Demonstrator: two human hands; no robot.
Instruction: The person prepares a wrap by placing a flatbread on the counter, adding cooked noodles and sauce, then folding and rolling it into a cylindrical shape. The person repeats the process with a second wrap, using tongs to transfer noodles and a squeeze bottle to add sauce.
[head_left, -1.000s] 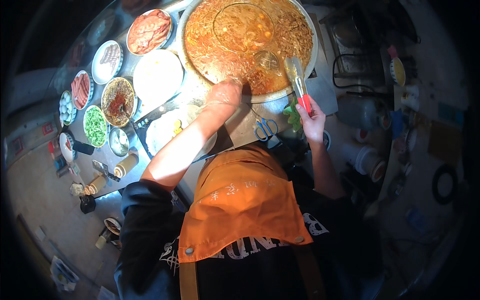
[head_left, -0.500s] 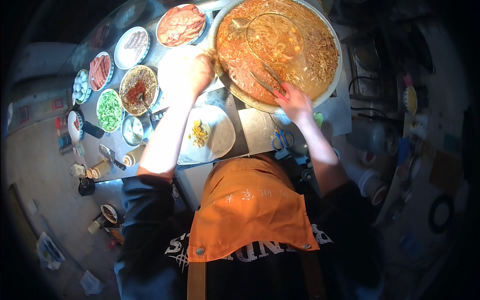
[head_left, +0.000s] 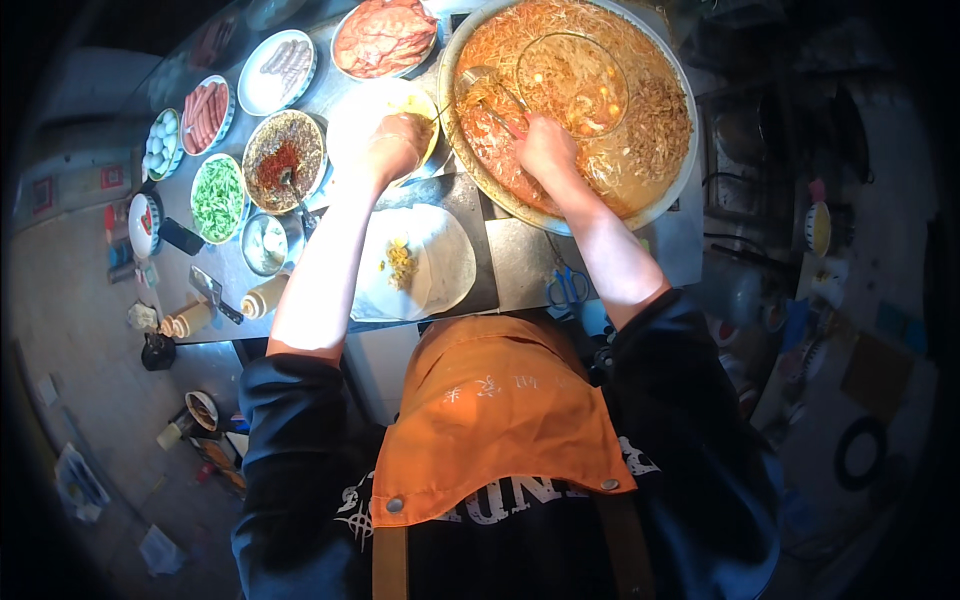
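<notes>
A metal surface (head_left: 520, 265) runs across the upper part of the head view, crowded with dishes at about 10 o'clock; the room around it is dim. With 12 o'clock pointing away from the person, a wide pan (head_left: 678, 190) of reddish-brown shredded food sits at about 1 o'clock.

The right hand (head_left: 548, 150) is over the pan, its fingers closed around red-handled tongs (head_left: 509, 125). Their long axis runs toward 10 or 11 o'clock, tips near a ladle (head_left: 480, 75) at the pan's left side. The right hand is much the nearer to the pan's food.

The left hand (head_left: 396, 150) lies at 9 o'clock from the right, across the pan's left rim, over a pale round dish (head_left: 355, 125). Glare hides its fingertips, so I cannot tell how far open they are or whether they grip anything.

A round flatbread (head_left: 448, 262) lies between 5 and 6 o'clock from the left hand, the nearer one, with yellow pieces (head_left: 400, 265) on it. From the right hand it is toward 7 or 8 o'clock, beyond the pan's near rim. Blue-handled scissors (head_left: 567, 287) lie at 6 o'clock from the right hand; a bowl of raw meat (head_left: 385, 38) is at 12 o'clock from the left.
</notes>
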